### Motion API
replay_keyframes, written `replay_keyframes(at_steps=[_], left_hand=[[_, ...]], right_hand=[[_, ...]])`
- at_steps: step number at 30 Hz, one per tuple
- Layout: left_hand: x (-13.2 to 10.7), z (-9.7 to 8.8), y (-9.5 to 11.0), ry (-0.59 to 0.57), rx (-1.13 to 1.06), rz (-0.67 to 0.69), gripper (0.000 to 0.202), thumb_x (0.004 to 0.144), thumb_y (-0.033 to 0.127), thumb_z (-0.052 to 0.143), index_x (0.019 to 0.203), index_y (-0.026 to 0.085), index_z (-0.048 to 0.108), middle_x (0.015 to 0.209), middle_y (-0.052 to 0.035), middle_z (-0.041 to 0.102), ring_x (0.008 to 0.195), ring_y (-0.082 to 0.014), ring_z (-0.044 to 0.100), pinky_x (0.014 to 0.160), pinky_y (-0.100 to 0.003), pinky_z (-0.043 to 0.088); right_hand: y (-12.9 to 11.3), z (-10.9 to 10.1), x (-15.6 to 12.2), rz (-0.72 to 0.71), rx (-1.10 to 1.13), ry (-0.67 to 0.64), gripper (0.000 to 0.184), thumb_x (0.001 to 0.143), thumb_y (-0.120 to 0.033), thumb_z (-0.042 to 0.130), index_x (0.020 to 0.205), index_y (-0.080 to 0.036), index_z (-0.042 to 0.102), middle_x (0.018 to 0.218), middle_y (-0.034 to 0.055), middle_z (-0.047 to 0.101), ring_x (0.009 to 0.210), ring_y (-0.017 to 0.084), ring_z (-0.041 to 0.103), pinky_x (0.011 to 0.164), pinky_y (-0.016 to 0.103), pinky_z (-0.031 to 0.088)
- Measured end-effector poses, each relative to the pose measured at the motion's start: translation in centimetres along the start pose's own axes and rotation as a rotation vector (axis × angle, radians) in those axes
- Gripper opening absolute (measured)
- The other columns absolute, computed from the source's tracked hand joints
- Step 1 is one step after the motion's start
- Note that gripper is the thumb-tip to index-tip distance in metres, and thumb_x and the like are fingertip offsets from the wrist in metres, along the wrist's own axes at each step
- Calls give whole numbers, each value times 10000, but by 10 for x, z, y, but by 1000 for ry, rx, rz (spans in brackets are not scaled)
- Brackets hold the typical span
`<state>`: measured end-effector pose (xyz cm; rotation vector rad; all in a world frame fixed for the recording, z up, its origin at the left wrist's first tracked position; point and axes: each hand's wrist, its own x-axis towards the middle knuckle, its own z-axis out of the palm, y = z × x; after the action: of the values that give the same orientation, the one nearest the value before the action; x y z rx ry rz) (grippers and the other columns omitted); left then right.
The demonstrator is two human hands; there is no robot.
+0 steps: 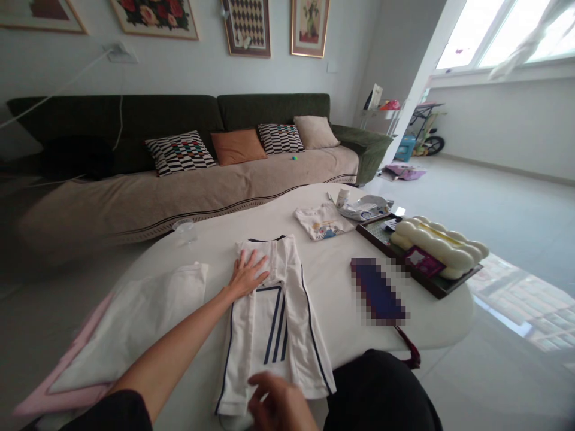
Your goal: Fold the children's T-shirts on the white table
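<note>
A white jersey (299, 317) with dark blue trim and stripes lies on the white table, its sides folded in over the middle. My left hand (246, 272) rests flat on its upper part, near the collar, with the fingers spread. Close to the camera, my right hand (283, 402) is over the jersey's lower end, slightly blurred, its fingers bent and apart. Nothing shows between those fingers; whether they touch the cloth I cannot tell. A folded white T-shirt (324, 222) with a printed picture lies farther back.
On the left, white cloth (148, 305) lies over a pink piece (76, 359). A clear cup (184, 230) stands behind it. To the right are a blurred-out dark blue object (377, 290), a tray (442, 290) with a puffy cream box (438, 245), and a small white bottle (343, 198). A sofa (274, 105) stands beyond.
</note>
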<state>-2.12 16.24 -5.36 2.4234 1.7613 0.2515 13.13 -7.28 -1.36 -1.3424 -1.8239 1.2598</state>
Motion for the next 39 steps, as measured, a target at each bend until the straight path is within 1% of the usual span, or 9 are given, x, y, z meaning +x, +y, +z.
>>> replay_keyframes(at_steps=[2,5,13,16,21,25,32,35,39], left_hand=[[-1,-2,1,-5,9,-38,640,779,667,286,1338,357,275,1466,18,92,1300,-391,-34,1008,-534,127],[-1,-5,2,-19,33,-72,691,751,694,306,1347,348,255,1467,10,83,1304,-384,0,1020,-501,130],[0,-33,26,-190,40,-147,722,761,682,294,1372,317,175,1456,-74,133,1306,-377,33,972,-614,102],[-50,-39,45,-137,-5,-10,661,815,622,250,1378,285,167,1454,-89,136,1320,-323,43,985,-591,143],[-202,-25,54,-113,-32,284,740,791,566,417,1386,294,71,1461,-71,82,1317,-307,105,1009,-504,226],[-265,-12,56,-104,24,230,797,768,334,562,1381,327,53,1449,-42,150,1311,-288,156,1006,-483,259],[-261,-10,54,-52,17,206,796,761,168,509,1390,276,33,1434,-20,213,1306,-200,203,1023,-406,277],[-266,-9,50,-40,25,229,818,729,159,530,1392,252,59,1430,-29,224,1305,-189,210,1025,-385,285],[-269,-7,50,-15,44,231,823,698,103,526,1388,241,100,1435,-29,211,1310,-184,192,1031,-383,283]], right_hand=[[-2,-39,6,-103,-219,208,355,799,-200,419,1134,-216,536,1143,75,571,983,172,566,836,277,440],[15,-70,19,-65,-570,272,479,808,-267,445,1285,-241,407,1410,67,268,1295,264,198,1007,466,248],[68,-50,30,48,-823,205,563,856,-486,308,1372,-327,148,1447,-37,71,1325,215,-11,1032,490,137],[65,-51,28,49,-839,209,563,857,-511,288,1371,-332,147,1448,-41,84,1326,205,-6,1039,466,128],[62,-50,29,58,-874,214,568,861,-514,274,1375,-308,149,1451,-24,102,1327,211,-1,1032,470,136],[54,-49,30,77,-903,199,559,872,-475,276,1379,-267,165,1452,14,117,1325,229,-6,1020,497,139],[29,-62,-10,-5,-848,35,806,758,-496,493,1391,-261,54,1461,56,26,1322,239,-36,1013,472,189],[35,-57,-36,-59,-962,-44,988,632,-299,647,1393,-224,21,1455,74,82,1324,242,42,1010,441,229],[53,-41,-43,-101,-1178,76,766,705,7,407,1388,-210,135,1434,75,187,1311,216,150,968,418,310]])
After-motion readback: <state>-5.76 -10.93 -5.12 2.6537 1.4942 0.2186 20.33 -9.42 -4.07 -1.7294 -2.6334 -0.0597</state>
